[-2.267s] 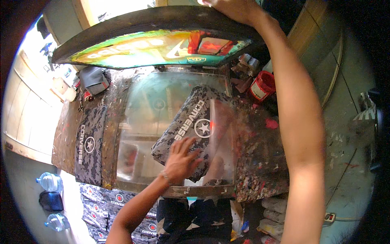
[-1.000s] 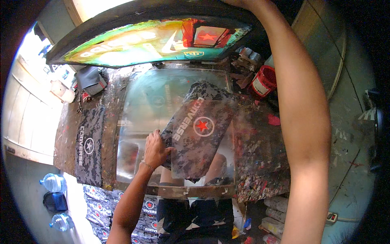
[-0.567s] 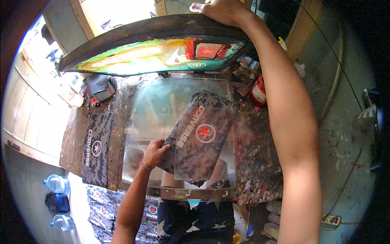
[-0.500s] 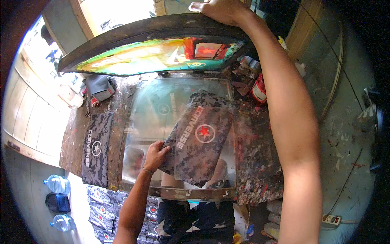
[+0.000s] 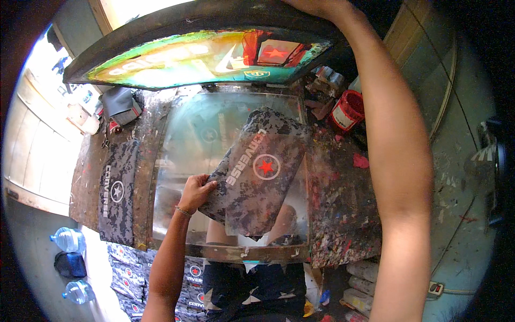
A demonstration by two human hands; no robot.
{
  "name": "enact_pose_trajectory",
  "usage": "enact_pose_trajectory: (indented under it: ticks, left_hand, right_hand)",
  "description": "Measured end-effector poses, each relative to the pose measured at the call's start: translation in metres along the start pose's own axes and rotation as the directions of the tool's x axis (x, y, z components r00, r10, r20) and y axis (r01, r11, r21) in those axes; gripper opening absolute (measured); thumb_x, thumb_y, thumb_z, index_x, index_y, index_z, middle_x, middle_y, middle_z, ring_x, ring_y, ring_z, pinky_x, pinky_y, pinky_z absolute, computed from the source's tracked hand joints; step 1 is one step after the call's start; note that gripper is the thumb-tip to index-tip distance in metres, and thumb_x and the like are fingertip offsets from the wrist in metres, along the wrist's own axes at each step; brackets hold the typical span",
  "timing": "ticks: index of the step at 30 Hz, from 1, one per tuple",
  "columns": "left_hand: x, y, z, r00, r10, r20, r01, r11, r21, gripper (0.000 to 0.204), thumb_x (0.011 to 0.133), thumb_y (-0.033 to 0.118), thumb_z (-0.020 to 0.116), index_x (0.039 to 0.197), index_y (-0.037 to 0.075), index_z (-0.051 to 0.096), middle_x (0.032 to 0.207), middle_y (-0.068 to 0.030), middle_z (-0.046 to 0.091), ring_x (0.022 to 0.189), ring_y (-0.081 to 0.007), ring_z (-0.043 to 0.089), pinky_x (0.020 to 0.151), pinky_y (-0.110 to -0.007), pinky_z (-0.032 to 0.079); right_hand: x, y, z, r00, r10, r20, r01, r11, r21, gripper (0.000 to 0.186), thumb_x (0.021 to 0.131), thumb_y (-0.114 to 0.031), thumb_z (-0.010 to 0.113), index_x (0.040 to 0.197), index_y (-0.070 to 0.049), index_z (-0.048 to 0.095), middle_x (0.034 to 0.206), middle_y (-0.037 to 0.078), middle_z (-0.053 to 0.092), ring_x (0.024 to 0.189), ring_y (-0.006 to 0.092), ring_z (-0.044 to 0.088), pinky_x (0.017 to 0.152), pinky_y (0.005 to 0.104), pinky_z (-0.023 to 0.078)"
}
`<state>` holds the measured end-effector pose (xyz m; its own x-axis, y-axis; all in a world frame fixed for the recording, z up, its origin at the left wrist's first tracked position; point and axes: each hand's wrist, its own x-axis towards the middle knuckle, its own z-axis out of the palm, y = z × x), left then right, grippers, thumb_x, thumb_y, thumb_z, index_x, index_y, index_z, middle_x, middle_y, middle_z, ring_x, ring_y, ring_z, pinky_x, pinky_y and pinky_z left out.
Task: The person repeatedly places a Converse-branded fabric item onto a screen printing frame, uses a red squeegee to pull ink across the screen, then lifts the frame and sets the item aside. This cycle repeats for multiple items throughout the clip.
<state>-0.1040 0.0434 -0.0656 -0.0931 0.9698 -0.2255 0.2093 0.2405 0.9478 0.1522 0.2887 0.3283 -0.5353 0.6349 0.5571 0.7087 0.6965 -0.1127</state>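
My left hand grips the left edge of a folded grey camouflage fabric piece on the glossy board at the centre. A translucent sheet covers much of this piece; white lettering and a red star in a white circle show there. My right hand is up at the dark rim of a raised printing screen with bright coloured patterns; its fingers are cut off by the top edge. Another camouflage strip, with a white star emblem, lies at the left of the workbench.
A red tub and scraps sit back right. A grey bag and scissors are back left. Blue water jugs stand low left, beside stacks of printed fabric. A power strip is at lower right.
Since the oldest frame, my left hand has moved left and closed on the fabric's edge, and the translucent sheet has come over the piece. My right arm remains raised at the screen.
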Motion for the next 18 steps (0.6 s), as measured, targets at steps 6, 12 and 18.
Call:
enact_pose_trajectory:
  ticks: [6,12,18]
  left_hand:
    - [-0.021,0.031,0.009,0.979,0.146,-0.139,-0.070,0.893,0.445,0.037,0.093,0.017,0.075,0.124,-0.001,0.067,0.103,-0.0122,0.068,0.094,-0.0228,0.065,0.088,-0.036,0.053]
    - [-0.039,0.056,0.021,0.843,0.409,0.350,-0.518,0.439,0.734,0.055,0.087,0.017,0.073,0.141,0.023,0.062,0.145,-0.0178,0.042,0.135,-0.0390,0.038,0.113,-0.050,0.033]
    - [-0.036,0.044,0.018,0.820,0.396,0.413,-0.556,0.384,0.737,0.053,0.088,0.028,0.072,0.140,0.028,0.064,0.151,-0.0181,0.040,0.143,-0.0405,0.034,0.121,-0.054,0.025]
  right_hand:
    - [0.007,0.001,0.003,1.000,-0.013,0.001,0.013,0.995,-0.099,0.050,0.098,-0.046,0.056,0.102,0.001,0.073,0.110,0.030,0.069,0.107,0.0433,0.067,0.095,0.0459,0.053]
    - [0.012,0.011,0.006,0.970,-0.241,0.039,0.242,0.933,-0.265,0.042,0.103,-0.040,0.048,0.112,-0.007,0.072,0.112,0.028,0.069,0.106,0.0447,0.066,0.095,0.0475,0.052]
    - [0.012,0.010,0.002,0.976,-0.212,0.053,0.218,0.946,-0.239,0.041,0.104,-0.042,0.047,0.115,-0.010,0.071,0.113,0.028,0.068,0.106,0.0450,0.066,0.096,0.0486,0.051]
